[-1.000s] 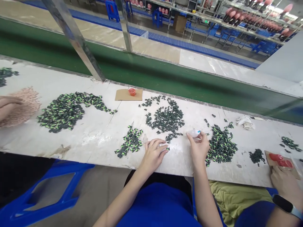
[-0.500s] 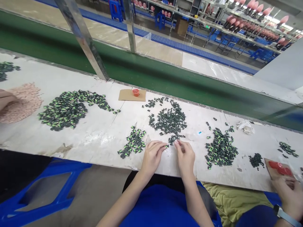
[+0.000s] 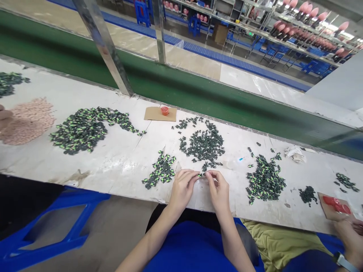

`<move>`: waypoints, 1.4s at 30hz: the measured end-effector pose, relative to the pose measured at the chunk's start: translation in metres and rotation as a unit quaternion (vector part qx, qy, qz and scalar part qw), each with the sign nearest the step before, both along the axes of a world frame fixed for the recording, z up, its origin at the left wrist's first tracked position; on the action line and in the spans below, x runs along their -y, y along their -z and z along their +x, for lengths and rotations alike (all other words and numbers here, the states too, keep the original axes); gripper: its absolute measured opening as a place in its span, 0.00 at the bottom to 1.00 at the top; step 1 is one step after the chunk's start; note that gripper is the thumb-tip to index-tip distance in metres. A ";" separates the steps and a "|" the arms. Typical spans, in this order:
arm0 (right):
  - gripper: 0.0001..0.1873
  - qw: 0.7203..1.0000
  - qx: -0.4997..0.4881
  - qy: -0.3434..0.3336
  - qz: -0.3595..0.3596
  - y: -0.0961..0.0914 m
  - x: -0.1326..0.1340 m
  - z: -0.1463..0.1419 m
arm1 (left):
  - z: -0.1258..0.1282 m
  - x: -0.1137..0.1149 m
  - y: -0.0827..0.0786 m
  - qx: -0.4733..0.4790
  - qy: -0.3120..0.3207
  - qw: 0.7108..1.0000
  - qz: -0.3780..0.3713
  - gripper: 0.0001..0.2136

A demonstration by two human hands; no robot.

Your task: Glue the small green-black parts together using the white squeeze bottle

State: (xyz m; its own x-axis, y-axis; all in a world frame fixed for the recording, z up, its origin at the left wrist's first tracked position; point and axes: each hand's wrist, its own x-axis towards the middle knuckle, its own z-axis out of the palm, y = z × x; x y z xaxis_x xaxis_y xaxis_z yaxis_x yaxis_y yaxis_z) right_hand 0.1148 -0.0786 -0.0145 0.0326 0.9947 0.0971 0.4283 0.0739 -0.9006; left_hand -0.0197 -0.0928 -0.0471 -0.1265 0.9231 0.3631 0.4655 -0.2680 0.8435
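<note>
My left hand (image 3: pixel 183 186) pinches a small black-and-green piece (image 3: pixel 200 175) between thumb and fingertips, low over the table. Close on its right, my right hand (image 3: pixel 218 187) pinches a small dark piece (image 3: pixel 206 173), and the two pieces are almost touching; whether they meet I cannot make out. Just beyond the fingers lies a pile of small dark pieces (image 3: pixel 206 145). To the left of my left hand is a pile of black-and-green pieces (image 3: pixel 160 170). Another black-and-green pile (image 3: pixel 265 177) lies to the right of my right hand.
A red cup (image 3: pixel 165 110) stands on cardboard (image 3: pixel 151 114) at the back. Further left are a large black-and-green pile (image 3: pixel 79 130) and pale pink pieces (image 3: pixel 31 119). A co-worker's hand (image 3: pixel 350 234) is at far right, near red cups (image 3: pixel 336 204). A green belt (image 3: pixel 181 85) runs behind.
My right hand has moved left from the dark pieces, bringing its piece up to the one in my left hand. The co-worker's hand at right has moved down from the red cups.
</note>
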 end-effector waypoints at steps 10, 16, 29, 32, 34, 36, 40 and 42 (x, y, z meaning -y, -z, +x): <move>0.10 0.998 0.042 -0.036 0.039 0.003 0.003 0.000 | 0.002 0.000 -0.010 0.056 0.025 0.998 -0.007 0.09; 0.07 0.998 -0.027 -0.009 0.061 0.001 0.013 0.002 | 0.006 0.000 -0.025 0.091 0.043 0.994 -0.040 0.08; 0.01 0.971 -0.238 0.012 0.034 -0.016 0.017 0.006 | 0.007 0.007 -0.052 0.017 0.069 0.997 0.025 0.09; 0.02 0.969 -0.245 -0.006 0.040 -0.017 0.018 0.008 | 0.008 0.010 -0.055 0.006 0.072 0.997 0.029 0.10; 0.03 0.968 -0.247 -0.017 0.031 -0.017 0.017 0.011 | 0.008 0.011 -0.057 0.005 0.080 0.996 0.028 0.10; 0.04 0.968 -0.251 -0.023 0.014 -0.017 0.017 0.012 | 0.007 0.012 -0.059 0.007 0.094 0.995 0.020 0.10; 0.11 0.961 -0.273 -0.015 -0.028 -0.014 0.017 0.014 | 0.004 0.011 -0.064 0.010 0.129 0.992 -0.017 0.10; 0.13 0.959 -0.283 -0.008 -0.036 -0.013 0.017 0.014 | 0.003 0.011 -0.065 0.001 0.141 0.990 -0.027 0.09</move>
